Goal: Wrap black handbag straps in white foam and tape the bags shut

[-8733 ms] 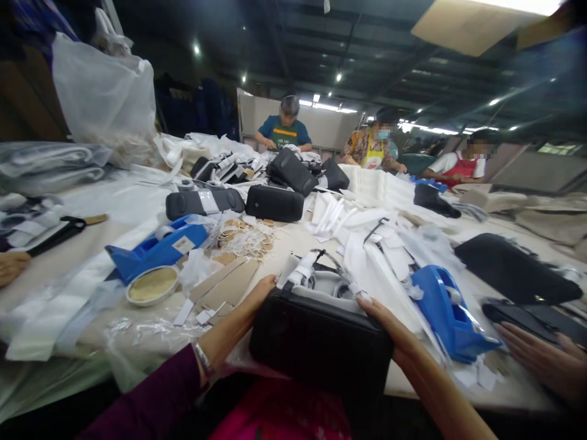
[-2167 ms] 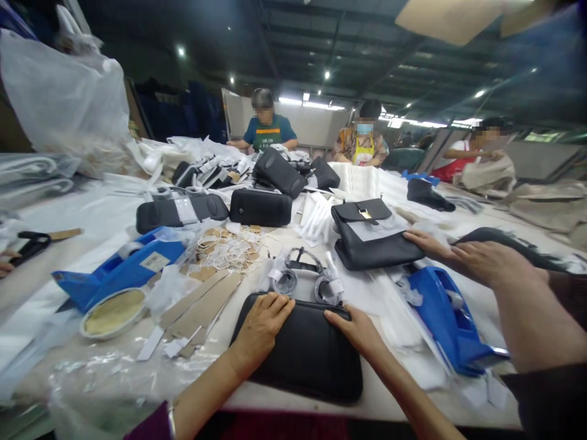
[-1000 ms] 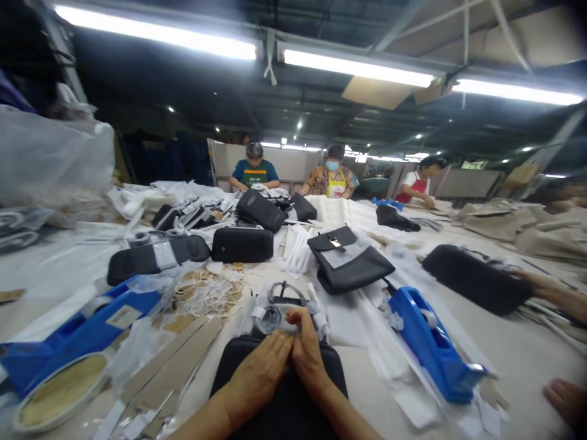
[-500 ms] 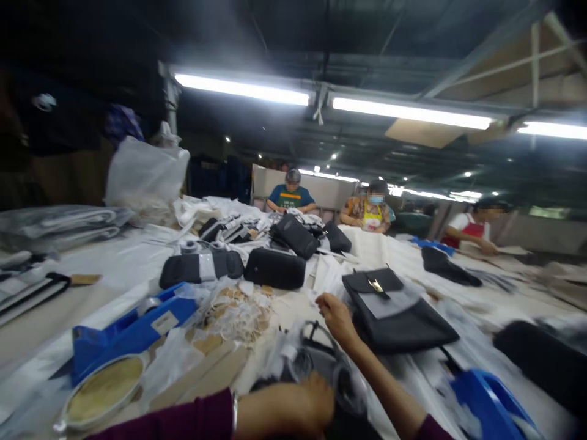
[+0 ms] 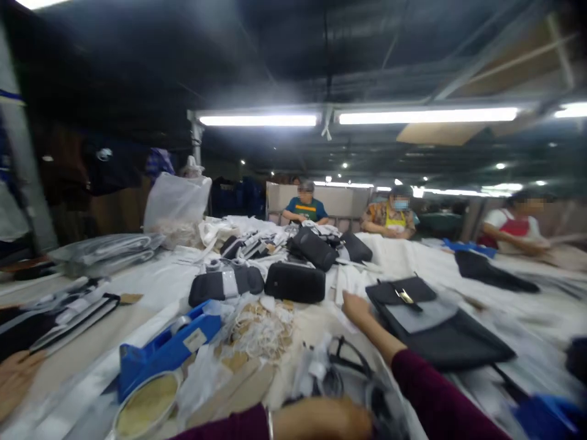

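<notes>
My left hand [image 5: 337, 418], blurred, lies over a black bag wrapped in clear plastic [image 5: 348, 373] at the bottom centre; its fingers are hard to make out. Farther forward, my right hand [image 5: 356, 308] has its fingers drawn together near some white sheets [image 5: 346, 280]; whatever they hold is hidden. Just right of that hand lies a flat black bag [image 5: 435, 330] with a flap and a gold-coloured clasp [image 5: 405, 296]. A black rectangular case [image 5: 295, 282] rests beyond and to the left.
A blue tape dispenser [image 5: 160, 348], a round tin [image 5: 147, 403] and a heap of tags with white strings [image 5: 263, 327] are left of my hands. A person's hand [image 5: 21, 379] shows at the left edge. Three people sit beyond piled bags [image 5: 314, 247].
The view has turned left, so the table's things appear farther right. My right hand has reached farther forward, toward the white sheets. Another person's hand has come into view at the left.
</notes>
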`<state>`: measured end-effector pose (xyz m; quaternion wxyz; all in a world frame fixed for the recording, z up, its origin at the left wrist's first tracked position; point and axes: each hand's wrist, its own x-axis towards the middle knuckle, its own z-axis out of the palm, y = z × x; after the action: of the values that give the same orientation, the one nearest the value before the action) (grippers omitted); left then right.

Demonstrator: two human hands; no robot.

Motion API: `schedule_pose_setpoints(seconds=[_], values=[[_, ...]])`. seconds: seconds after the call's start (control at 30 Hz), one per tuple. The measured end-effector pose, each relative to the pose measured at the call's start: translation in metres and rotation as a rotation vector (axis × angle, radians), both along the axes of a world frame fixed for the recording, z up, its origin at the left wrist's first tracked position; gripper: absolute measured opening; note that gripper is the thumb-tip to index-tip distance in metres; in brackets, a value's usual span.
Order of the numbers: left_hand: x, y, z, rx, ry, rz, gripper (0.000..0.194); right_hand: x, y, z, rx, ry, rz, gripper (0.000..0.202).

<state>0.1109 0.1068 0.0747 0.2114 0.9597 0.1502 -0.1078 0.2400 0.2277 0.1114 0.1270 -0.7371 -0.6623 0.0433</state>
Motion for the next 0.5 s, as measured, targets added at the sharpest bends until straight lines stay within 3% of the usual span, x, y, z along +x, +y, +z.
schedule_pose_setpoints(seconds=[0.07, 0.13, 0.2, 0.3, 0.4, 0.5], values=[[0.006, -0.001, -0.010, -0.038, 0.161, 0.094, 0.055, 0.027, -0.022, 0.008, 0.013, 0.060, -0.085, 0.045], [0.011, -0.002, -0.014, -0.089, 0.166, 0.154, 0.059, 0.066, -0.056, 0.008, 0.017, 0.137, -0.107, 0.045], [0.014, -0.002, -0.013, -0.170, 0.118, 0.179, 0.061, 0.107, -0.105, 0.002, 0.022, 0.199, -0.106, 0.037], [0.013, -0.005, -0.004, -0.202, 0.060, 0.211, 0.067, 0.155, -0.200, -0.009, 0.129, 0.266, -0.081, 0.027], [0.008, -0.012, 0.005, -0.259, 0.041, 0.231, 0.070, 0.183, -0.284, -0.022, 0.178, 0.315, -0.093, 0.033], [0.006, -0.019, 0.012, -0.293, 0.033, 0.260, 0.072, 0.200, -0.330, -0.033, 0.218, 0.279, -0.151, 0.033]])
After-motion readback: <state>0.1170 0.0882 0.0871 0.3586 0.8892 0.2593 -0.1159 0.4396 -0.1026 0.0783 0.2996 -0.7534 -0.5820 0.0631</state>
